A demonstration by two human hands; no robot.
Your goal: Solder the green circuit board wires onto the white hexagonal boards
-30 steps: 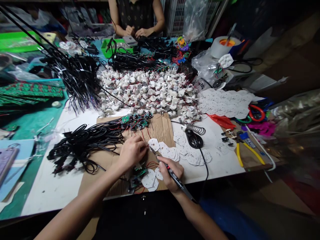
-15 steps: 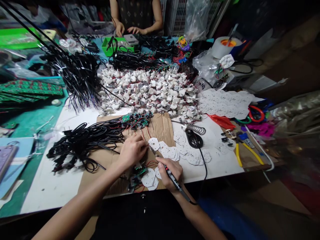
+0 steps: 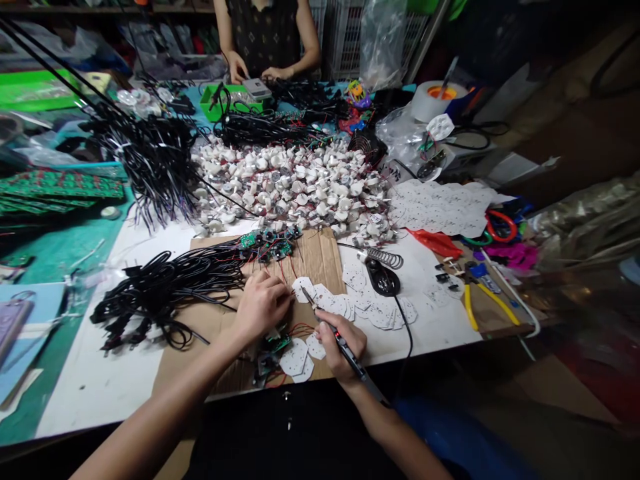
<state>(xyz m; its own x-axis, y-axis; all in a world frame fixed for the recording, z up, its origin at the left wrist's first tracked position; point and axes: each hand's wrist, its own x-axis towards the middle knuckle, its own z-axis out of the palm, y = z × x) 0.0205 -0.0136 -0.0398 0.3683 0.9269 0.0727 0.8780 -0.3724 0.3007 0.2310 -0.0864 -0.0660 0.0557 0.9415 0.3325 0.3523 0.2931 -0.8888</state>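
My right hand (image 3: 343, 343) is closed round a black soldering iron (image 3: 351, 359), its tip over a white octagonal board (image 3: 303, 289) on the cardboard (image 3: 320, 257). Just left of that board, my left hand (image 3: 264, 301) is closed in a pinch at thin red wires (image 3: 281, 272); what its fingertips hold is too small to make out. More white boards (image 3: 335, 304) overlap to the right. Below my hands lie a green circuit board (image 3: 278, 341) with red wires and loose white boards (image 3: 294, 357). Black cables (image 3: 170, 287) are bundled at the left.
A heap of white parts (image 3: 295, 180) covers the middle back. At right are an iron stand (image 3: 384, 277), yellow-handled pliers (image 3: 470, 307) and white board sheets (image 3: 440, 205). Green circuit boards (image 3: 60, 190) lie at left. Across the table, a person's hands (image 3: 278, 73) are near a green tray (image 3: 209, 103).
The iron's tip has moved slightly up, from beside the white board's lower edge to over the board. The whole view has shifted a little. The other person's hands have moved slightly.
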